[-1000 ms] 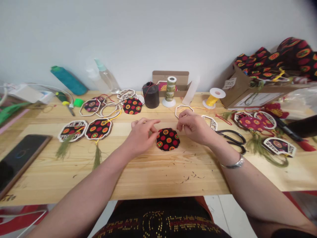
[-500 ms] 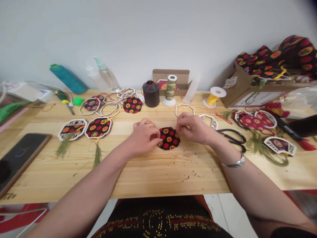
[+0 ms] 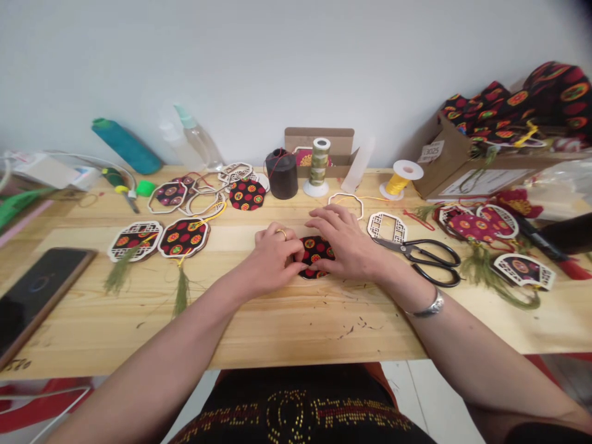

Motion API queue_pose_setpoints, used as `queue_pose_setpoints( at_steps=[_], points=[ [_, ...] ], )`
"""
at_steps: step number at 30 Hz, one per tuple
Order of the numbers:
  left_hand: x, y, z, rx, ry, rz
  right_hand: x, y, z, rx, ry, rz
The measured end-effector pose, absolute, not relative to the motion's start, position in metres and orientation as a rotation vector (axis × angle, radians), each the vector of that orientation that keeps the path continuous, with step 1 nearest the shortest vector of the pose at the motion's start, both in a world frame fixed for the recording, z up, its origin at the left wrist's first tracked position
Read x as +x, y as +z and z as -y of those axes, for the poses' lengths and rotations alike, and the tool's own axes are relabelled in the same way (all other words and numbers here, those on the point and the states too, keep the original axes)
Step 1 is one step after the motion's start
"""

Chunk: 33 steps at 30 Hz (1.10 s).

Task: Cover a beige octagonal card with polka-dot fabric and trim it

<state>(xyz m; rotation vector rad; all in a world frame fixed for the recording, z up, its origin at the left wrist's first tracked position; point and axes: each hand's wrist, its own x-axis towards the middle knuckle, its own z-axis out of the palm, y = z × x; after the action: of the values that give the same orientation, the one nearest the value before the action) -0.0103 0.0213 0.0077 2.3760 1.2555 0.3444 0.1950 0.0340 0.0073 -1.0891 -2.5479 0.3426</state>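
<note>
A black fabric-covered piece (image 3: 318, 246) with red and yellow round motifs lies flat on the table in front of me. My left hand (image 3: 276, 258), with a ring on one finger, is closed at the piece's left edge, thumb and fingers gripping it. Over its right side spreads my right hand (image 3: 345, 243), fingers stretched and apart, the thumb lying across the fabric. Part of the piece is hidden under both hands. Black-handled scissors (image 3: 423, 254) lie to the right, near my right wrist. A pale lattice frame (image 3: 387, 228) is just beyond them.
Finished tasselled ornaments (image 3: 184, 238) lie left, beside a phone (image 3: 44, 296). Along the wall stand a black thread cone (image 3: 282, 174), a green thread spool (image 3: 320, 163) and a yellow cord spool (image 3: 402, 179). A cardboard box (image 3: 481, 176) full of patterned cloth stands right. An empty frame (image 3: 346, 197) lies behind my right hand.
My right hand has opened from a pinch at the piece's right edge and moved left over the fabric. The left hand has shifted slightly right. More of the scissors now shows.
</note>
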Motion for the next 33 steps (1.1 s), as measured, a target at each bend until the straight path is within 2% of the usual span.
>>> queue_pose_setpoints(
  at_steps=[15, 24, 33],
  points=[
    [-0.009, 0.008, -0.020, 2.355, 0.334, -1.271, 0.213, 0.010, -0.047, -1.170, 0.369, 2.629],
    [-0.011, 0.011, -0.022, 2.345, 0.321, -1.285, 0.223, 0.017, -0.050, -1.157, 0.529, 2.687],
    [-0.010, 0.009, -0.021, 2.342, 0.268, -1.293, 0.222, 0.014, -0.052, -1.220, 0.407, 2.631]
  ],
)
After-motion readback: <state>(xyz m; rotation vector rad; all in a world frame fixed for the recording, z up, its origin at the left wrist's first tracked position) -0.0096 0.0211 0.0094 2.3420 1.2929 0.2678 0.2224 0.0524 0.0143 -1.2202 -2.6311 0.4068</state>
